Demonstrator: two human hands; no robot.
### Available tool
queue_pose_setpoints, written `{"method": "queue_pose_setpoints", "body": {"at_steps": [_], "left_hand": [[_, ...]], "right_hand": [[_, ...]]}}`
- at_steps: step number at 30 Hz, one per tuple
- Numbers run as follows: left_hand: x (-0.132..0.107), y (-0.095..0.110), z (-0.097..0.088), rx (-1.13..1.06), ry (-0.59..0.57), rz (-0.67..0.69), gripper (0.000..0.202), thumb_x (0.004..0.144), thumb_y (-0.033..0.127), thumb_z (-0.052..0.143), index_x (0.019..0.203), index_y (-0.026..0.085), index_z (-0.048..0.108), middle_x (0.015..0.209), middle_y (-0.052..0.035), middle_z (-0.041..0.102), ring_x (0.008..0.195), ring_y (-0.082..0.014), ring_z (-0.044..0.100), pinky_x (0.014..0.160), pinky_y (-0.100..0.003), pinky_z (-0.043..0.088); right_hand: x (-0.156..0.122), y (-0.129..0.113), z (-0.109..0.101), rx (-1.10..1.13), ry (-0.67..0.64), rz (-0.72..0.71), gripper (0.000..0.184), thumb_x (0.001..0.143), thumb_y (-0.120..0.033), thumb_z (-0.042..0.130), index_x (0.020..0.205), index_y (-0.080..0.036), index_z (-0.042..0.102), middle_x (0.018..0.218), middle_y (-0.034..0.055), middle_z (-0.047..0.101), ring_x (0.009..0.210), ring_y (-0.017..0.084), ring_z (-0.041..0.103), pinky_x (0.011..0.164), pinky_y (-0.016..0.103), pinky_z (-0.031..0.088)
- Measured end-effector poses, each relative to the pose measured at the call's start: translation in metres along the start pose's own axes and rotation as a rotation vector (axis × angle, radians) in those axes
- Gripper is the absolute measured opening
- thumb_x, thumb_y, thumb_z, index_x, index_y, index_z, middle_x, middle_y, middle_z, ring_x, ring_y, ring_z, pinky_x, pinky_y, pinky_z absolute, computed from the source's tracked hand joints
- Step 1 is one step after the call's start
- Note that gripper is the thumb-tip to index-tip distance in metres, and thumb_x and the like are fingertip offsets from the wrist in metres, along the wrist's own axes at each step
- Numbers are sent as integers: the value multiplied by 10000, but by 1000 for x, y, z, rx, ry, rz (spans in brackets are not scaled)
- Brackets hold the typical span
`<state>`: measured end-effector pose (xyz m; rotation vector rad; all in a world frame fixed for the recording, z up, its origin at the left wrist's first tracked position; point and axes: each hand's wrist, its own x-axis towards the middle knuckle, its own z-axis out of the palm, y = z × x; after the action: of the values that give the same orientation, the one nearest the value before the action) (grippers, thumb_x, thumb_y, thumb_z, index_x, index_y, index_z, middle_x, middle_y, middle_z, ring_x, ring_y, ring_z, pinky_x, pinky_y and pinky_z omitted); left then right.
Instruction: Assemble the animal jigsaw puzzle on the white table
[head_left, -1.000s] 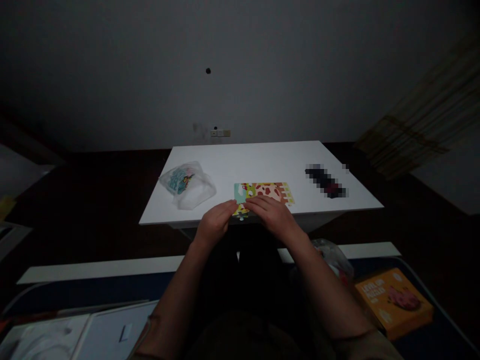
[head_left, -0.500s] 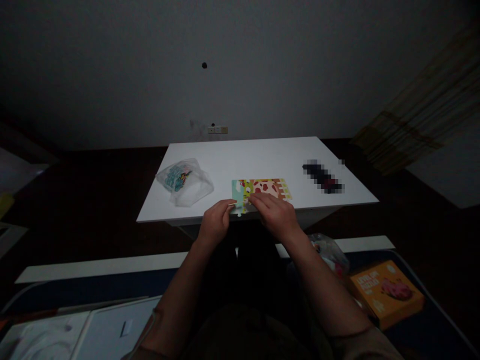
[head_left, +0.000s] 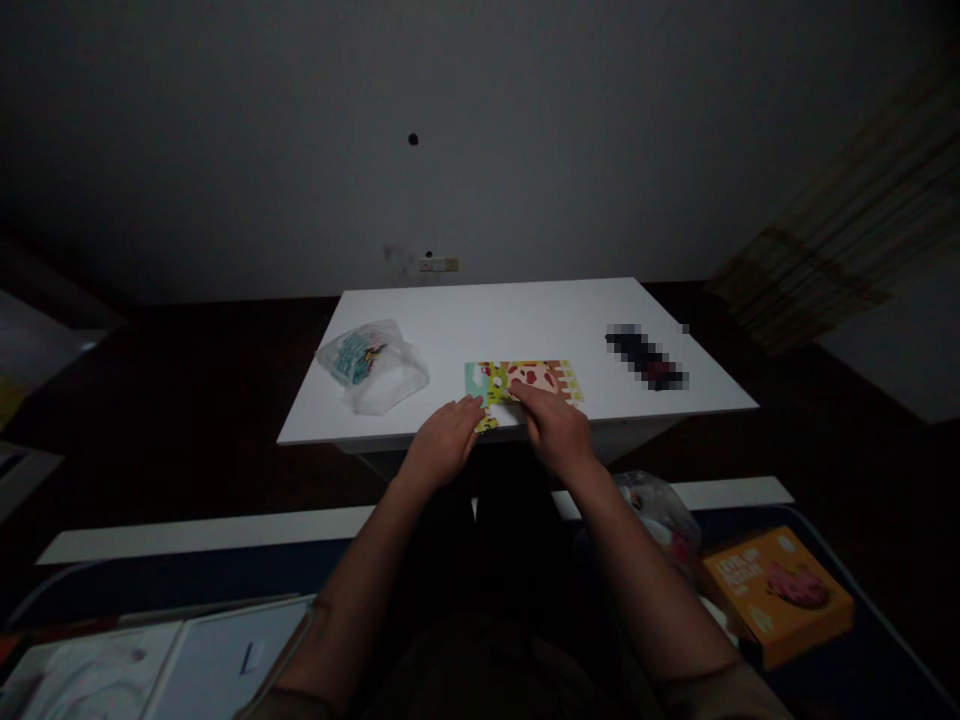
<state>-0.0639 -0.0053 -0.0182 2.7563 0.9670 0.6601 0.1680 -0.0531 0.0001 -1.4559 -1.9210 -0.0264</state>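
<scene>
The head view shows one white table (head_left: 510,320) with one colourful jigsaw puzzle (head_left: 536,378), partly assembled, lying flat near its near edge, at about 6 o'clock on the tabletop. Two hands are at it, both the person's own.

The left hand (head_left: 444,445) comes in from 7 o'clock. It is spread flat with the fingers stretched out, the fingertips resting on the puzzle's near left corner and gripping nothing. The right hand (head_left: 553,425) comes in from 5 o'clock. It is also unclenched, and its extended fingers lie on the puzzle's near middle.

One clear plastic bag (head_left: 373,365) holding coloured pieces sits at 9 o'clock from the puzzle, well apart from it. One dark blurred object (head_left: 645,358) lies at 2 o'clock from the puzzle, near the table's right edge. Off the table, one orange box (head_left: 776,595) sits at 4 o'clock from the hands. One second plastic bag (head_left: 660,505) lies just beside the right forearm.

Half a second ago the left thumb and fingers pinched something small at the puzzle's left edge. Now that hand lies flat. The right hand has stayed on the puzzle, its fingertips a little farther in.
</scene>
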Motion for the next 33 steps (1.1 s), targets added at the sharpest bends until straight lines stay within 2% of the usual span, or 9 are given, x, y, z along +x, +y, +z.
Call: {"method": "queue_pose_setpoints", "body": {"at_steps": [3, 6, 10, 16, 21, 25, 27, 29, 33], "left_hand": [[-1, -1, 0, 12, -52, 2, 412, 1012, 271, 531, 1417, 200, 558, 1527, -110, 522, 1437, -274, 466, 1211, -490, 372], [0, -4, -1, -1, -87, 4, 436, 1007, 255, 536, 1441, 224, 547, 1540, -79, 511, 1447, -269, 452, 1215, -476, 362], [9, -5, -7, -84, -72, -52, 394, 1027, 282, 492, 1407, 240, 590, 1476, -67, 582, 1376, -257, 537, 1176, -438, 409], [24, -6, -17, -248, 29, -304, 349, 1065, 372, 408, 1260, 251, 671, 1224, -71, 737, 1116, -263, 697, 964, -384, 535], [30, -9, -20, -300, 93, -372, 345, 1074, 371, 387, 1196, 227, 676, 1090, -87, 763, 1014, -263, 722, 888, -366, 549], [42, -9, -15, -213, 137, -358, 358, 1068, 338, 402, 1308, 215, 638, 1295, -95, 703, 1202, -268, 660, 1025, -394, 518], [49, -11, -11, -134, 90, -288, 367, 1052, 279, 430, 1359, 210, 618, 1431, -93, 619, 1351, -259, 559, 1144, -407, 436], [54, -13, -8, -74, 9, -200, 399, 1031, 216, 442, 1398, 208, 598, 1513, -86, 542, 1429, -250, 475, 1209, -424, 362], [51, -15, -6, -50, -69, -115, 451, 1002, 186, 464, 1441, 203, 564, 1534, -89, 518, 1430, -245, 469, 1224, -428, 348]], "right_hand": [[-4, 7, -1, 21, -4, -61, 462, 994, -117, 464, 1389, -306, 614, 1419, 28, 627, 1319, 236, 588, 1096, 445, 516], [-8, 11, -1, 29, -8, -101, 496, 977, -85, 468, 1403, -298, 607, 1452, 36, 600, 1364, 238, 545, 1134, 453, 485], [-10, 11, 2, 46, -23, -104, 513, 971, -81, 463, 1417, -300, 590, 1467, 37, 586, 1370, 241, 538, 1142, 462, 476], [-12, 12, 3, 51, 21, 55, 412, 1021, -196, 441, 1393, -285, 593, 1346, 59, 676, 1210, 266, 662, 1021, 469, 558], [-12, 27, -10, 1, 74, 172, 358, 1036, -265, 442, 1343, -256, 626, 1309, 86, 695, 1184, 297, 676, 980, 480, 568], [-12, 35, -21, 9, 119, 215, 351, 1034, -291, 456, 1327, -247, 645, 1305, 85, 698, 1185, 293, 676, 992, 471, 564], [-12, 35, -22, 15, 106, 212, 355, 1032, -287, 457, 1335, -260, 641, 1328, 75, 687, 1212, 284, 662, 1016, 464, 554], [-13, 31, -19, -2, 53, 194, 361, 1031, -264, 453, 1344, -269, 634, 1354, 69, 672, 1241, 276, 644, 1036, 461, 544], [-13, 28, -9, -112, -82, 124, 375, 1000, -186, 482, 1325, -260, 653, 1361, 80, 665, 1277, 282, 613, 1077, 477, 512]]}}
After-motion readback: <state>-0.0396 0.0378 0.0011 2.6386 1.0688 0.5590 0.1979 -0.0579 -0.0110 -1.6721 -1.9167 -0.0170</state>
